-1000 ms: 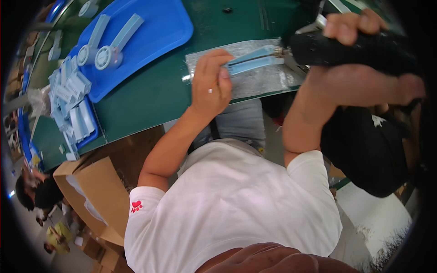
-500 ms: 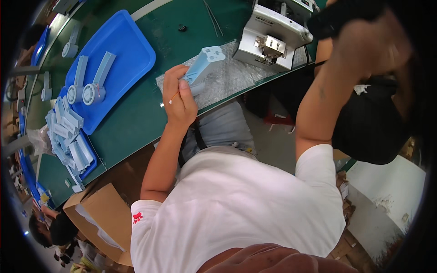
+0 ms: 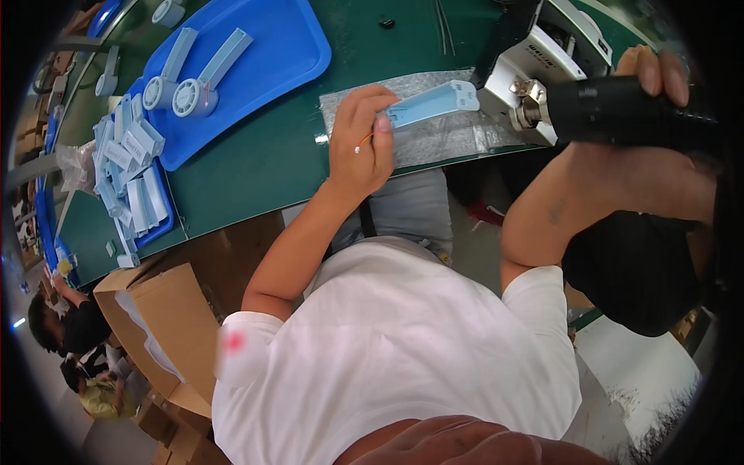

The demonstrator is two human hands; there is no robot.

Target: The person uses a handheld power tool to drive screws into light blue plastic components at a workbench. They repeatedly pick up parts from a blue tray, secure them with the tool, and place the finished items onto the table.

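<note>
Over a green counter [image 3: 256,155], a pale-blue casing [image 3: 435,105] is pinched in the curled left hand [image 3: 360,141], the right hand [image 3: 639,163] wraps a black tool [image 3: 604,110], a blue tray [image 3: 271,62] holds two fans [image 3: 195,98], and a smaller tray [image 3: 161,231] bears pale-blue parts [image 3: 138,203].

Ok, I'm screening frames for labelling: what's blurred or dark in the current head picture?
Head view: the right hand looks soft, the red sleeve print is blurred, the light-blue part is fairly crisp, and the rim falls to black.
</note>
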